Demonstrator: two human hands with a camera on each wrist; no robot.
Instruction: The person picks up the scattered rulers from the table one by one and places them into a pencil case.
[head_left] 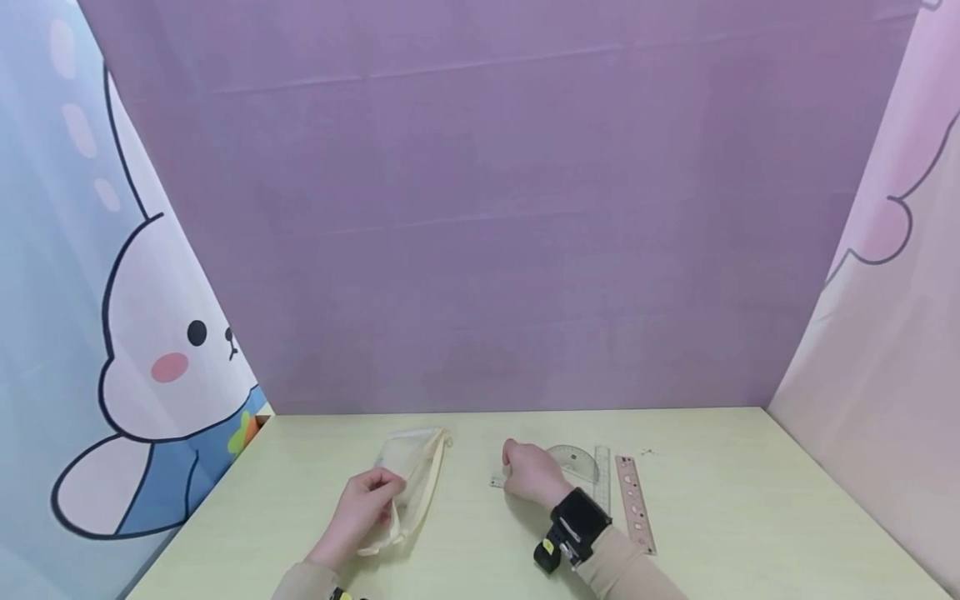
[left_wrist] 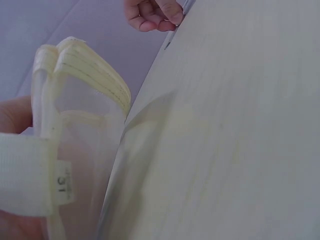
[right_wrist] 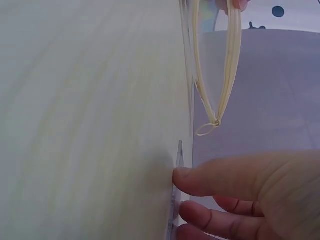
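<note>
My left hand grips the side of a see-through pouch with cream edging, thumb on its near face. The pouch's mouth gapes, and a small loop hangs at its far corner. A printed label shows inside it in the left wrist view. To the right, my right hand pinches a clear plastic set square low over the table, thumb against finger; the hand covers most of it. Just beyond that hand lies a clear protractor, beside an upright-lying clear ruler.
A pink ruler with cut-out shapes lies right of the clear ruler. Small dark marks show on the pale table. A purple cloth wall rises at the table's back, with printed curtains at the sides.
</note>
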